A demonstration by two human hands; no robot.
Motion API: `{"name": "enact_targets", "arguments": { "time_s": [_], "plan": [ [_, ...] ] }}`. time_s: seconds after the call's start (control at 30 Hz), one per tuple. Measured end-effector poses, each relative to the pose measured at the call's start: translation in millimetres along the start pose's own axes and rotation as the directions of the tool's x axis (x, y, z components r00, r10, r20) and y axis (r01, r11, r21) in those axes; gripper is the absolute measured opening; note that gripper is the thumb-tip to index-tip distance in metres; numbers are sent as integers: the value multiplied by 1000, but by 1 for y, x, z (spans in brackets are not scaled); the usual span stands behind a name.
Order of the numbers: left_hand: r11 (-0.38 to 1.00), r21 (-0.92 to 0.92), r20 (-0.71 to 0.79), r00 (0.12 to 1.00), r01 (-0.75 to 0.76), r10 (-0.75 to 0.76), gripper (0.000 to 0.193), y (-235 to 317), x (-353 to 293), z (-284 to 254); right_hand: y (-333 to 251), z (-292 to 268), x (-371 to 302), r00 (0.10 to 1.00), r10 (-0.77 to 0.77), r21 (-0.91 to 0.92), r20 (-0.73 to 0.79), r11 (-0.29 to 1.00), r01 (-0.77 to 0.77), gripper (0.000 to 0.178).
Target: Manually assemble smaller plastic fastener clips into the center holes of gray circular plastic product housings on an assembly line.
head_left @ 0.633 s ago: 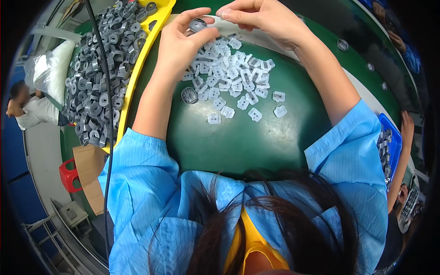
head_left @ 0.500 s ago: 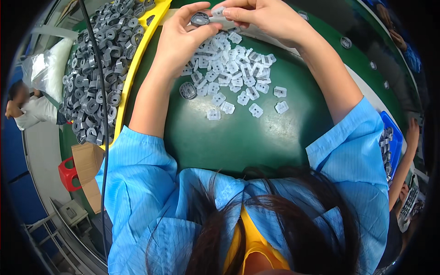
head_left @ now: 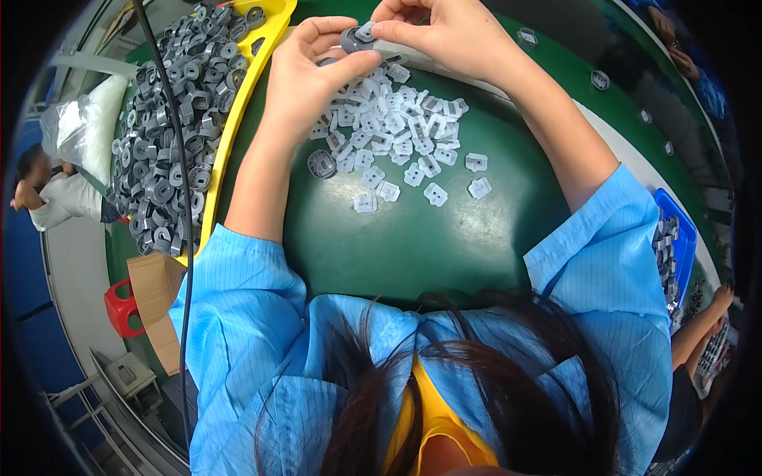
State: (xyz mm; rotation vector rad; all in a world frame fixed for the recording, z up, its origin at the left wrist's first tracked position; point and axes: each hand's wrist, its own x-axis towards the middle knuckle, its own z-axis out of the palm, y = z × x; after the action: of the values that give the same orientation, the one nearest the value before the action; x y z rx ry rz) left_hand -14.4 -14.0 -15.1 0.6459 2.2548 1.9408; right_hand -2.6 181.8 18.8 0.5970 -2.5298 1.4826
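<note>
My left hand [head_left: 305, 75] grips a dark grey round plastic housing [head_left: 350, 41] between thumb and fingers at the far side of the table. Against that housing, my right hand [head_left: 425, 30] pinches a small translucent white plastic piece [head_left: 366, 32]. How far the piece sits inside the housing I cannot tell. Just below my hands lies a loose heap of similar translucent pieces [head_left: 394, 119], several scattered toward me. Another round grey housing [head_left: 322, 164] rests on the green table [head_left: 397, 254], left of the heap.
A yellow tray [head_left: 230, 131] full of grey housings [head_left: 163, 186] stands on the left, crossed by a black cable [head_left: 181, 143]. Beyond the white strip, a few parts [head_left: 600, 80] lie on green surface. At right are a blue bin [head_left: 687, 230] and another person's arm [head_left: 702, 325].
The white piece in my right hand has moved left and down onto the housing. My left hand has turned the housing. The right-hand co-worker's arm has shifted lower.
</note>
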Motion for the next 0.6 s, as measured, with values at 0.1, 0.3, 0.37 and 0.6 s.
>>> {"name": "enact_targets", "arguments": {
  "time_s": [0.1, 0.3, 0.37, 0.6],
  "plan": [
    [943, -314, 118, 990, 113, -80, 46, 3, 2, -8, -4, -5, -2, 1000, 29, 73, 2, 997, -29, 17],
    [835, -512, 176, 976, 202, -129, 36, -2, 3, -8, 0, 2, -1, 966, -249, -86, -65, 966, 244, 18],
    [846, -497, 170, 978, 193, -123, 35, 1, 3, -7, -3, 2, -3, 893, -442, -275, -82, 871, 406, 19],
    [821, -540, 74, 982, 188, -176, 25, -2, 5, 0, -10, 2, -3, 996, -42, -15, -84, 999, 41, 21]
  ]
}}
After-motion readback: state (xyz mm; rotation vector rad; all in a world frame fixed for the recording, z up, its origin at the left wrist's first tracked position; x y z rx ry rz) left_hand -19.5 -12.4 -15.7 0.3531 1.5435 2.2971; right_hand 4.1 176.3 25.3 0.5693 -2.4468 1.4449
